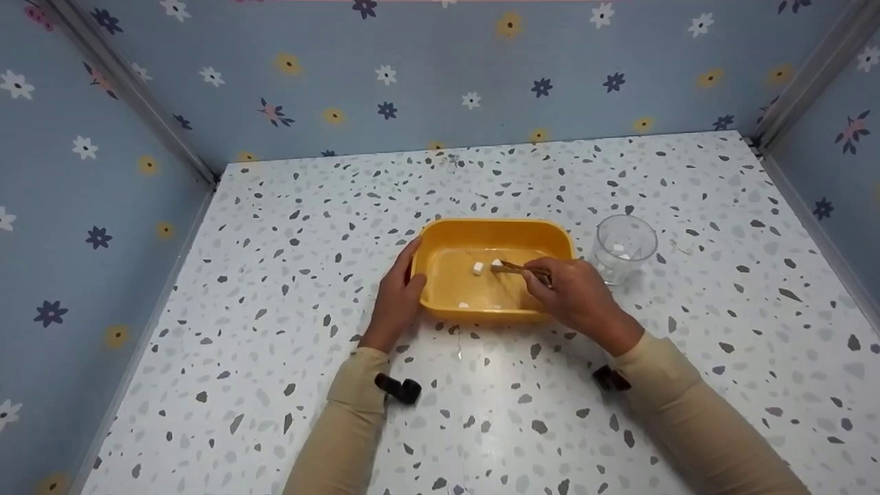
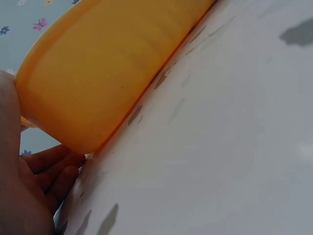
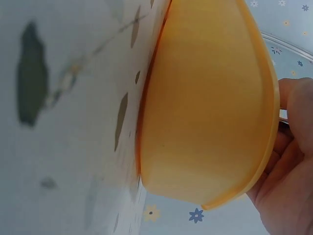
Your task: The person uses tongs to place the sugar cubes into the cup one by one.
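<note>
A yellow rectangular tub (image 1: 491,235) stands on the speckled table. My left hand (image 1: 397,302) holds its left end, thumb near the rim and fingers along the outside; the left wrist view shows the fingers (image 2: 58,171) by the tub's lower corner. My right hand (image 1: 581,295) reaches over the tub's right side and pinches brownish tweezers (image 1: 517,268). Their tips are at a white cube (image 1: 496,262) inside the tub; whether they grip it I cannot tell. Another white cube (image 1: 478,268) lies just left of it. In the right wrist view the tub wall (image 3: 205,107) hides the tweezer tips.
A clear glass cup (image 1: 608,266) stands right of the tub, close to my right hand, with white pieces (image 1: 619,249) in it. More white bits (image 1: 463,305) show by the tub's front wall. Flower-patterned panels (image 1: 440,75) close off the table's back and sides.
</note>
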Demonstrator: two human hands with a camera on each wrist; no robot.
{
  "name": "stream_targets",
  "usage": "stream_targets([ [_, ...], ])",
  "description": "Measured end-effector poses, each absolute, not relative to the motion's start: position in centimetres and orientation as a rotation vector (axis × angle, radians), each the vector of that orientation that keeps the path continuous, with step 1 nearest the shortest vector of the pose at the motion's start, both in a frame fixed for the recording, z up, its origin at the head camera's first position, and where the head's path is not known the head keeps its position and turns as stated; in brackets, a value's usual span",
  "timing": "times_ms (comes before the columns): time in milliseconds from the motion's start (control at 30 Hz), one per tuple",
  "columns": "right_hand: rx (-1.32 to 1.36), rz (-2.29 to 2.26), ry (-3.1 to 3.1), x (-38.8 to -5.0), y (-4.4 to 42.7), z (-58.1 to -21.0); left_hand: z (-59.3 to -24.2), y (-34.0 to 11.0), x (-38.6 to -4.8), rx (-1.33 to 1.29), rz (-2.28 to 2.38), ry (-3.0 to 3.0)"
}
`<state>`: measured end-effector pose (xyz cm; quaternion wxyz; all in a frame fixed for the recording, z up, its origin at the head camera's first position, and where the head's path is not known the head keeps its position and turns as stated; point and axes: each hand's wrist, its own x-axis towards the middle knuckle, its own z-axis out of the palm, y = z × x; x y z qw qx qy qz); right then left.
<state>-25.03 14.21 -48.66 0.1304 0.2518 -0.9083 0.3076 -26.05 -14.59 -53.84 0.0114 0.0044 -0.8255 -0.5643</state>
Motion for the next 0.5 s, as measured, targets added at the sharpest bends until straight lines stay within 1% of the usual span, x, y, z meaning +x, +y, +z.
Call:
stream_targets([
  [500,0.777,0.939,-2.522,-25.16,14.66,-48.3,-53.96,-14.74,-26.09,-0.019,-1.748,-2.563],
])
